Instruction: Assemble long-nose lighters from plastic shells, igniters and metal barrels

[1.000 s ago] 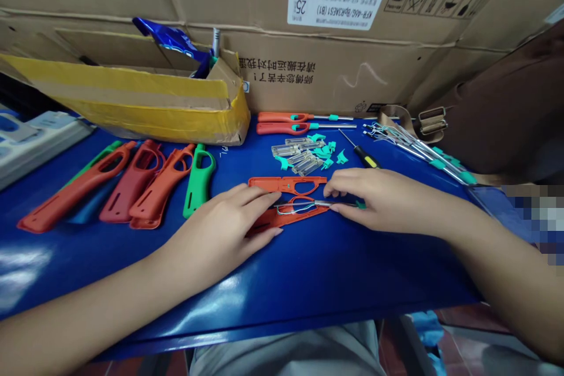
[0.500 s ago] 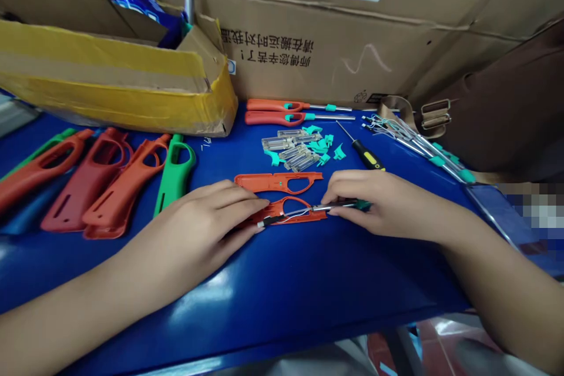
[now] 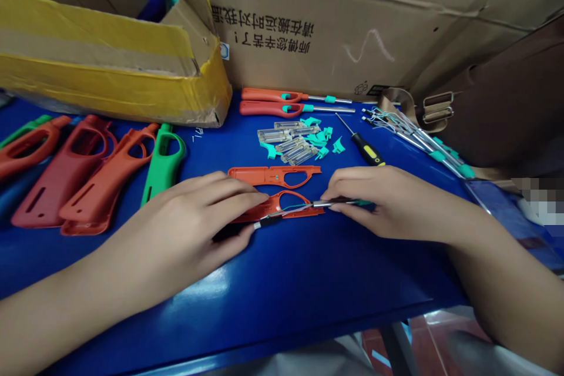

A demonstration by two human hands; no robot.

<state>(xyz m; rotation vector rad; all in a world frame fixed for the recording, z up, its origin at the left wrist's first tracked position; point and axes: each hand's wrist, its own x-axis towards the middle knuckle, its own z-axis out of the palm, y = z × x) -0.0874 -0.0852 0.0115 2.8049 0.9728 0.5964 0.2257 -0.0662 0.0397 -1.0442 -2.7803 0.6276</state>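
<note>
An orange plastic handle half-shell lies on the blue table, with a thin metal tube and its wires laid along it. My left hand presses down on the shell's left end, fingers closed around the black end of the wire. My right hand pinches the metal tube near its green collar. A second orange half-shell lies just behind, untouched.
Several orange, red and green handle shells lie at the left. Clear and green small parts, a screwdriver, two assembled lighters and a bundle of metal tubes sit behind. Cardboard boxes line the back.
The view has tilted down and moved closer. The tube assembly has been slid slightly leftward along the shell; my left fingers now close on its black end.
</note>
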